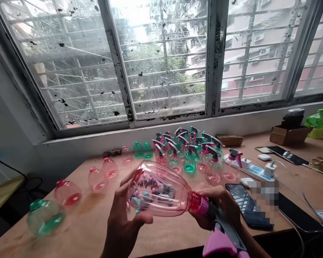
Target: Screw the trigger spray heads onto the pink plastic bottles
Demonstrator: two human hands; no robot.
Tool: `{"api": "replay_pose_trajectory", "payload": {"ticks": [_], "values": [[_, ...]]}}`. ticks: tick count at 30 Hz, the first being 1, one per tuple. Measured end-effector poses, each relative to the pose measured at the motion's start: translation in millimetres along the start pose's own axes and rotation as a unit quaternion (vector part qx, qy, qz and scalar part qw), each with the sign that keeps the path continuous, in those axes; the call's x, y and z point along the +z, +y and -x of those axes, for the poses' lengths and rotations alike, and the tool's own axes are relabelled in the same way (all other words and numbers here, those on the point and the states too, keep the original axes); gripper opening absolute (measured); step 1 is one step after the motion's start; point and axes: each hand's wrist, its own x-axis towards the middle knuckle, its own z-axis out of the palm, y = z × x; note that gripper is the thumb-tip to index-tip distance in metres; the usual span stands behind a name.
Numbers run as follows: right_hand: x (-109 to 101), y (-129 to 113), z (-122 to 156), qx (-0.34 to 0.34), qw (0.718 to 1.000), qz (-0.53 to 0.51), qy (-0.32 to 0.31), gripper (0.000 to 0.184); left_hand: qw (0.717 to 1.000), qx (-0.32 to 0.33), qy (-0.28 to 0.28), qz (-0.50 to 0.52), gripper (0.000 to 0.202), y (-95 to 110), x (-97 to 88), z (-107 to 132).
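My left hand [123, 218] is wrapped around the body of a clear pink plastic spray bottle [161, 193] held sideways in front of me. My right hand [220, 211] is closed around the bottle's neck, at the pink collar [199, 203] and the grey and pink trigger head [223, 236]. The bottle hangs above the wooden table [91, 229]. Behind it stands a cluster of finished pink and green spray bottles [191, 150] with trigger heads.
Headless pink bottles [67, 193] and a green one [44, 216] lie at the left of the table. Phones [247, 206], a white power strip [258, 172] with cables, a cardboard box [289, 134] and a green container [319, 123] sit at the right. A barred window [161, 57] runs behind.
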Motion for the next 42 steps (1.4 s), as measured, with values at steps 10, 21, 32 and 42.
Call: {"api": "replay_pose_trajectory", "payload": {"ticks": [10,21,32,42], "values": [[-9,-10,5,0.068,0.995,-0.017,0.076,0.033,0.99,0.14,0.0,0.032,0.068,28,10.7,-2],[-18,-79,9,0.066,0.994,-0.051,0.075,0.032,0.991,0.116,0.04,0.059,0.049,70,2.9,19],[-21,-93,10,0.065,0.992,-0.054,0.094,0.03,0.999,0.015,0.036,0.02,0.036,86,-5.5,33],[-22,-61,0,0.143,0.986,-0.089,0.018,0.039,0.999,0.033,-0.022,-0.026,0.069,42,-8.5,20]]}}
